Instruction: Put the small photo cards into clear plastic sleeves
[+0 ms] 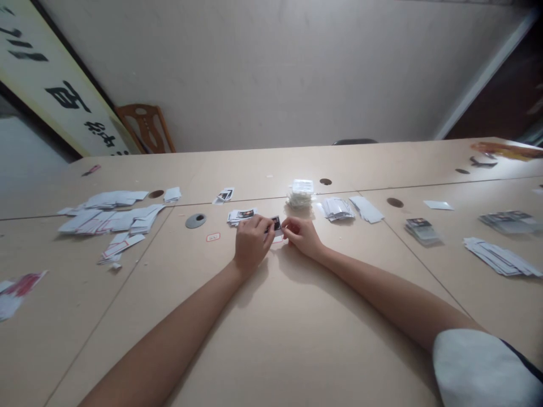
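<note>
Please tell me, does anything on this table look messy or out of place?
Yes. The white slips on the left lie scattered and overlapping, not stacked. The stacks beyond the hands look tidy. Both hands pinch one small card.

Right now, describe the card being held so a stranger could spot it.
On the long beige table, both forearms meet near its middle. Between the left hand and right hand sits a small card: dark picture, white border, the only one pinched by fingers.

White paper strips (111,217) lie scattered far left on the tan surface (271,339), near a grey cable grommet (195,220). A stack of clear sleeves (301,192) sits mid-surface. A wooden chair (146,128) leans against the wall.
</note>
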Motion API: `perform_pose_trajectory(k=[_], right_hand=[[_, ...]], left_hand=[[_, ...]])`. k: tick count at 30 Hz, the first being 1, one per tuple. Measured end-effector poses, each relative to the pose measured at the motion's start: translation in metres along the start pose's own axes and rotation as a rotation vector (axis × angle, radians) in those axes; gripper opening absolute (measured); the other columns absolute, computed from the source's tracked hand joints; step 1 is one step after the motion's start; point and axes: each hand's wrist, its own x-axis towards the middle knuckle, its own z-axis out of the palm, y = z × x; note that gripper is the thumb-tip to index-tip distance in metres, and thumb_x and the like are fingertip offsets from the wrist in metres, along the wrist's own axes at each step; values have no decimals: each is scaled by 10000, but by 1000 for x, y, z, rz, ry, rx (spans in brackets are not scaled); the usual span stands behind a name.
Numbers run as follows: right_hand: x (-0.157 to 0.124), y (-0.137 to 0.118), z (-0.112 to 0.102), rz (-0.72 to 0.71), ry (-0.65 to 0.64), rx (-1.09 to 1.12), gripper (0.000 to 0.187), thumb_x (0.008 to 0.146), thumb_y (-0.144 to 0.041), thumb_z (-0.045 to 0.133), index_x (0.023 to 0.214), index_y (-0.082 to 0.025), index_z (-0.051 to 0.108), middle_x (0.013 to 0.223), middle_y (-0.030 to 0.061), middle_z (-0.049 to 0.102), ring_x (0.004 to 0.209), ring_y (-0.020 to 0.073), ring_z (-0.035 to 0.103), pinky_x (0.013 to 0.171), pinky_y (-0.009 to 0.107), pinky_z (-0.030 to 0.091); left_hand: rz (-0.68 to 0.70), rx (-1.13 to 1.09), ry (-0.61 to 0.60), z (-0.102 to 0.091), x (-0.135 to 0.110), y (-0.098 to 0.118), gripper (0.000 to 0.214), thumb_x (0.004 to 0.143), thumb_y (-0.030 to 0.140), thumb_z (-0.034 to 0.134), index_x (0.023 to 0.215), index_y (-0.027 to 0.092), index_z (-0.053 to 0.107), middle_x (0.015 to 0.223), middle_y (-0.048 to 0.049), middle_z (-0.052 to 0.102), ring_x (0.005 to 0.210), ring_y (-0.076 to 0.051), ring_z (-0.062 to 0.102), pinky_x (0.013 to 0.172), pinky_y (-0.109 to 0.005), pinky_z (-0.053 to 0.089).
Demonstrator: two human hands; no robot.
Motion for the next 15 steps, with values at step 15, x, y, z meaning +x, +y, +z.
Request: perform_pose_trajectory(k=[15], right_hand=[[0, 3, 1, 6, -11, 17, 60, 798, -188, 530, 768, -184, 581, 582, -25, 615, 444, 112, 584, 466, 202, 428]], left_hand=[[11, -6, -52, 7, 0, -5, 149, 925, 306, 517, 939, 204, 624, 943, -48, 657, 945, -210, 609, 812, -368, 349]])
